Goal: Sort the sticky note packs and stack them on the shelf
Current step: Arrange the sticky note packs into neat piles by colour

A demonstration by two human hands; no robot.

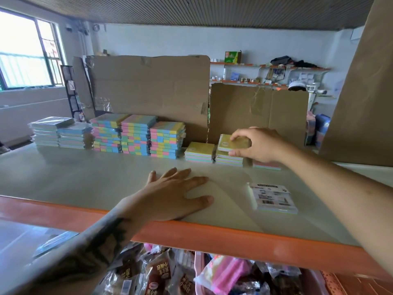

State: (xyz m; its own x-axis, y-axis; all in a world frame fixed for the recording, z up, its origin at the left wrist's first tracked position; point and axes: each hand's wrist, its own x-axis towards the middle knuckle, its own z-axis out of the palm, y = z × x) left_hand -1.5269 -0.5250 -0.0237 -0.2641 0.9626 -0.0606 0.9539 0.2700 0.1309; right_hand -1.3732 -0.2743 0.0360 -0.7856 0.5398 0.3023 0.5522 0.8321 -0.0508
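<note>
My right hand (pixel 257 144) grips a yellow-topped sticky note pack (pixel 228 142) that sits on a short stack (pixel 228 160) at the back of the white shelf (pixel 85 179). Beside it on the left lies another low yellow-topped stack (pixel 198 152), and on the right a pink-edged pack (pixel 266 165) peeks out under my hand. My left hand (pixel 176 193) rests flat on the shelf near its orange front edge (pixel 234 236). One wrapped pack (pixel 273 198) lies label-up near the front right. Taller multicoloured stacks (pixel 136 135) and pale blue stacks (pixel 60 133) line the back left.
Cardboard sheets (pixel 148 86) stand upright behind the stacks, and a larger one (pixel 361 92) leans at the right. Below the shelf lie wrapped snack packets (pixel 157 275) and a pink bag (pixel 225 273). Another shelf unit (pixel 268 67) stands against the far wall.
</note>
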